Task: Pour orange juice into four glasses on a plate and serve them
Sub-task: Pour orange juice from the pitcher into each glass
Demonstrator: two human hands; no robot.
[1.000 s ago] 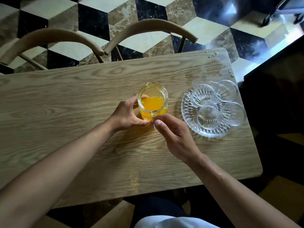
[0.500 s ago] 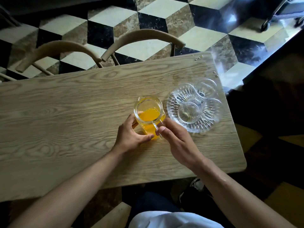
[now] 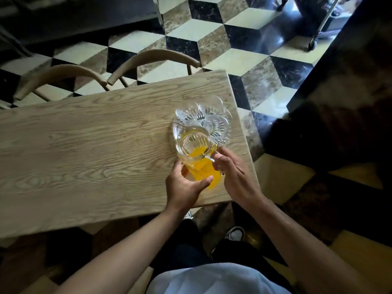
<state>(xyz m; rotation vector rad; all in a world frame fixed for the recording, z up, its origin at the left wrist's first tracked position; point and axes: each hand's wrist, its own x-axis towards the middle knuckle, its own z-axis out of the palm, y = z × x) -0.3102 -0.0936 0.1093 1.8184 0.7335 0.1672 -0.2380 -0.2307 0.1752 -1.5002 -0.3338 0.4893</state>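
Juice (image 3: 201,168) is sitting bright orange in the lower part of a clear glass jug (image 3: 196,150), which is tilting toward the glass plate (image 3: 222,126) at the right end of the wooden surface (image 3: 84,149). The jug's mouth is overlapping the near edge of the plate in this head view. The left hand (image 3: 183,187) is cupping the jug's base, thumb curling along the underside and fingers wrapping the far side. The right hand (image 3: 235,172) is gripping the jug's handle on the right side, fingers curling round it. Clear glasses (image 3: 210,115) are standing on the plate, their rims blending with the plate's cut pattern, so their number is hard to tell; whether any juice is flowing into them cannot be told either. The plate is lying near the surface's right edge. Beyond the far edge of the surface, two curved wooden chair backs (image 3: 148,60) are showing side by side over a floor (image 3: 244,58) of black, cream and brown tiles. Below the arms, a pale garment (image 3: 212,279) and a shoe (image 3: 235,234) are showing at the bottom of the view.
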